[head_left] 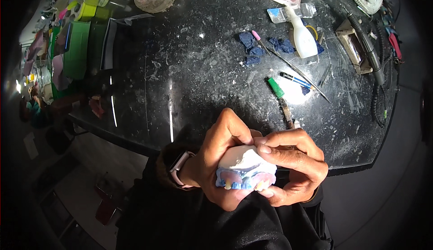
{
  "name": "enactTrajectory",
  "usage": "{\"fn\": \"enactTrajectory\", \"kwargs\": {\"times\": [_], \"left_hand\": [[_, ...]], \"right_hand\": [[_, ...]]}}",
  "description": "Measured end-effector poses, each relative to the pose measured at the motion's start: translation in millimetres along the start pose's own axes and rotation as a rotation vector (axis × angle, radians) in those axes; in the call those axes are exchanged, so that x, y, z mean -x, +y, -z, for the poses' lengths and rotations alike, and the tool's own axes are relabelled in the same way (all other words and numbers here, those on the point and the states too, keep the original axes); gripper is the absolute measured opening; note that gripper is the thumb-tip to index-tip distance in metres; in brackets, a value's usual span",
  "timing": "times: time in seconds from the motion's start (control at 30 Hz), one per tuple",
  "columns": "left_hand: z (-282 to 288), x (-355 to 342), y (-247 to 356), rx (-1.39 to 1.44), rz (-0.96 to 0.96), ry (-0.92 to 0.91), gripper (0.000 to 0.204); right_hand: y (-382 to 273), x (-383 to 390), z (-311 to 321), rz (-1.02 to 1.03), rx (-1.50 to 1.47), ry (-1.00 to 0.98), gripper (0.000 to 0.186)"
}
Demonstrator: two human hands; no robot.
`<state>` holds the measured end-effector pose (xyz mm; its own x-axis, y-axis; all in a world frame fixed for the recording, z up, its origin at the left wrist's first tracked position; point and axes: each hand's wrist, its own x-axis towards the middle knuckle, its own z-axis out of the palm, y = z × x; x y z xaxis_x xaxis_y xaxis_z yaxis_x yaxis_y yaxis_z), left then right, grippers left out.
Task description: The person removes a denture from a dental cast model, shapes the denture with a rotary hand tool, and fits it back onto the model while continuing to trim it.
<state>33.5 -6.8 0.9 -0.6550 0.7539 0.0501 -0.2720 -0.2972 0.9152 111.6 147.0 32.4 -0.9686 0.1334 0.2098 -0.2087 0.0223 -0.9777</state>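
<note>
A dental cast (243,157) with a white plaster base sits between my two hands, just off the front edge of the bench. Along its lower rim runs a blue layer with pink wax-like patches (264,179) and a few yellowish teeth set in them. My left hand (215,148) is wrapped round the cast's left side and underside, with a watch (179,165) on that wrist. On the right side, my right hand (303,162) grips it, fingers on top of the white base and thumb at the lower pink edge. Part of the cast is hidden by the fingers.
Beyond my hands on the black bench (189,69) lie a green-handled tool (275,88), a blue pencil (297,80), a thin pink-ended tool (288,63) and dark blue scraps (251,47). A white bottle (304,38) stands farther back. A corded handpiece (366,42) rests at right.
</note>
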Motion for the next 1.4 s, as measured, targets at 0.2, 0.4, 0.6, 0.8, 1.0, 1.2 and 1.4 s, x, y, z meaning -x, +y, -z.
{"fn": "enactTrajectory", "kwargs": {"times": [0.2,0.4,0.6,0.8,1.0,1.2,1.4], "left_hand": [[3.5,2.3,-8.8,-0.035,-0.054,-0.011,0.049],[2.4,-6.1,-12.3,-0.131,-0.265,-0.025,0.047],[1.8,-21.9,-2.8,-0.289,-0.435,-0.162,0.045],[1.0,-8.6,-4.8,-0.476,-0.511,-0.008,0.047],[-6.0,-11.5,-2.4,0.335,0.023,-0.119,0.058],[-0.9,-6.3,-2.2,0.270,0.116,-0.161,0.061],[-1.5,-0.3,-3.3,0.184,0.075,-0.126,0.059]], "right_hand": [[-8.4,-6.8,1.0,-0.047,0.033,-0.017,0.059],[-5.3,-4.6,-2.4,0.006,0.023,0.021,0.056],[-4.3,-3.4,-4.6,0.040,0.036,0.075,0.054],[-1.0,-1.6,-1.5,0.034,0.065,0.087,0.052],[3.8,3.5,7.0,-0.041,0.064,0.032,0.056],[2.3,3.6,8.7,-0.056,0.026,0.021,0.057],[1.2,1.5,9.6,-0.036,0.026,-0.008,0.056]]}}
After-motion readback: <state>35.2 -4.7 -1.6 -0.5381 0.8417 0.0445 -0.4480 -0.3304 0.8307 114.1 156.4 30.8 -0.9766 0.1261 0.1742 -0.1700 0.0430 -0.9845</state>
